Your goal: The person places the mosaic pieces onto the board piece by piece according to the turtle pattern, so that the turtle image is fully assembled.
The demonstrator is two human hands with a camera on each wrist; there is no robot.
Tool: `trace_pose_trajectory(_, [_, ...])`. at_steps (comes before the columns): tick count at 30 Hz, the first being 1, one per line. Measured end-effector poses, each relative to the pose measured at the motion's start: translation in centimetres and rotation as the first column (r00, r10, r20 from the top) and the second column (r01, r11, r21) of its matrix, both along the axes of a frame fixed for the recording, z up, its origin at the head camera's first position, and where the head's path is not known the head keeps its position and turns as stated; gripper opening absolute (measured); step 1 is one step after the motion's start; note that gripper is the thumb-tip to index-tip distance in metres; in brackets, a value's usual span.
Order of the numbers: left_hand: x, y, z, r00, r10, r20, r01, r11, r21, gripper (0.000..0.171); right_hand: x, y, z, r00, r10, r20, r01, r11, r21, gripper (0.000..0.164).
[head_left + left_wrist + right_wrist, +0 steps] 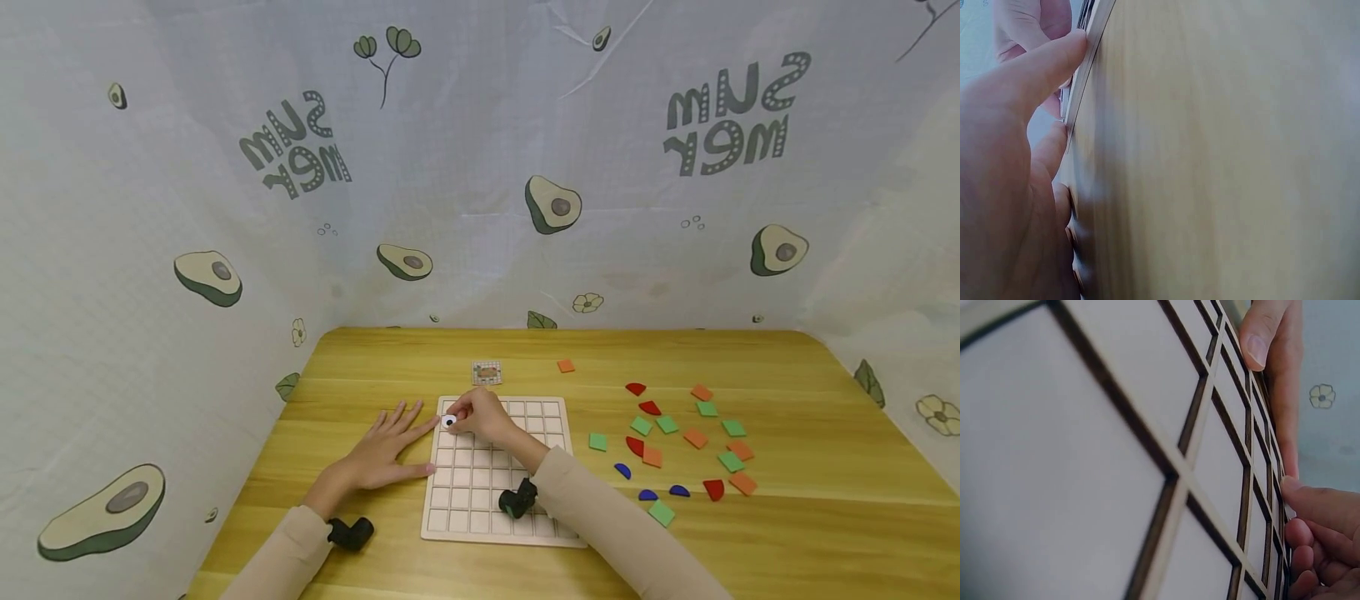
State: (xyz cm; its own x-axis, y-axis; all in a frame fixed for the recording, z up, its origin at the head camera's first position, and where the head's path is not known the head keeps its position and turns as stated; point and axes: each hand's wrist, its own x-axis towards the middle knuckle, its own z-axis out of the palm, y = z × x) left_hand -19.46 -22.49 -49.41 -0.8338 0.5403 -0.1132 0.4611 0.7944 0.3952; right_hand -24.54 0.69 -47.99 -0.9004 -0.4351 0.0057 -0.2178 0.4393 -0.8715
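Note:
A square wooden grid board (504, 542) with raised ribs lies on the table in the head view. My right hand (486, 417) reaches over it and pinches a small white tile with a black dot (447, 421) at the far left corner cell. Spread flat on the table to the left, my left hand (381, 452) has its thumb and index fingertips at the board's left edge. The left wrist view has the thumb (1054, 65) right at that edge. In the right wrist view, the curled fingers (1329, 512) of my right hand hide the tile.
Orange squares (695, 437), green squares (733, 427), red quarter-round pieces (714, 489) and blue half-round pieces (648, 495) lie scattered right of the board. A small picture card (487, 373) lies behind the board, with one orange square (566, 366) to its right. A patterned cloth (480, 167) hangs around the table.

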Motion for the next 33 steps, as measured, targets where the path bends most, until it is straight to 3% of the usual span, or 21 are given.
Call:
trace_pose_trajectory(19, [-0.1, -0.1, -0.3, 1.000, 0.006, 0.005, -0.006, 1.000, -0.007, 0.080, -0.4, 0.9, 0.2, 0.999, -0.006, 0.034, 0.007, 0.999, -0.052, 0.022])
trace_pose_trajectory(33, [0.0, 0.0, -0.3, 1.000, 0.005, 0.002, -0.005, 1.000, 0.003, 0.081, -1.7, 5.3, 0.7, 1.000, 0.010, 0.011, -0.008, 0.988, -0.152, 0.027])
